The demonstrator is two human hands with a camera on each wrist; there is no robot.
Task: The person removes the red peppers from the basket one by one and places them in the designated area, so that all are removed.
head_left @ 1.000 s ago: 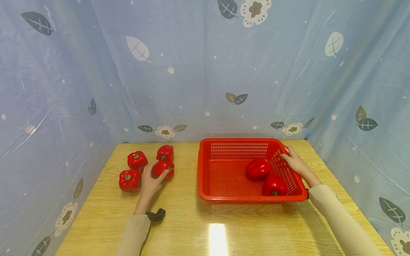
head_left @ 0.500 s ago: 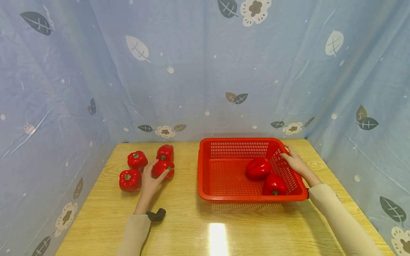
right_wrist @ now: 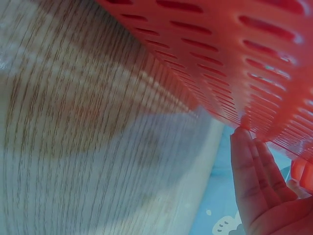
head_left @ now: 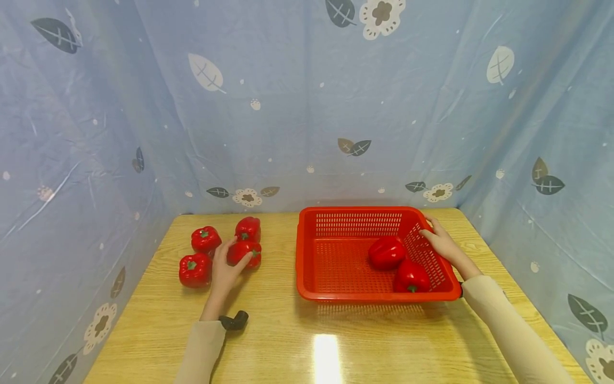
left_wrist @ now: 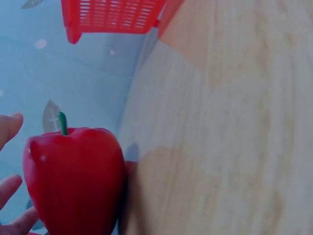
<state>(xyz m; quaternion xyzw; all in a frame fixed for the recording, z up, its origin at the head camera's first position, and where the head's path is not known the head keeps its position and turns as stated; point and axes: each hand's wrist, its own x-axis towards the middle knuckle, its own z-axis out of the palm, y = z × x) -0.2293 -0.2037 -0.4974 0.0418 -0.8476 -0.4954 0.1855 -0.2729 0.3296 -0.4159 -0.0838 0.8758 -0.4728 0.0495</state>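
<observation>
My left hand (head_left: 226,269) spreads its thumb and fingers over a red bell pepper (head_left: 245,255) lying on its side. In the left wrist view a gap shows between the thumb (left_wrist: 9,128) and that pepper (left_wrist: 76,181), and no firm grip on it is visible. At the right, my right hand (head_left: 442,242) holds the right side of a red plastic basket (head_left: 379,297). Its thumb hooks over the rim, and its fingers (right_wrist: 252,171) lie against the slotted outer wall. Inside the basket are two red bell peppers, one behind (head_left: 386,253) and one in front (head_left: 412,277).
Three more bell peppers stand on the wooden table (head_left: 268,330): one behind the left hand's pepper (head_left: 248,229), one at the back left (head_left: 205,239), one at the front left (head_left: 195,270). A blue patterned curtain (head_left: 288,133) encloses the back and sides.
</observation>
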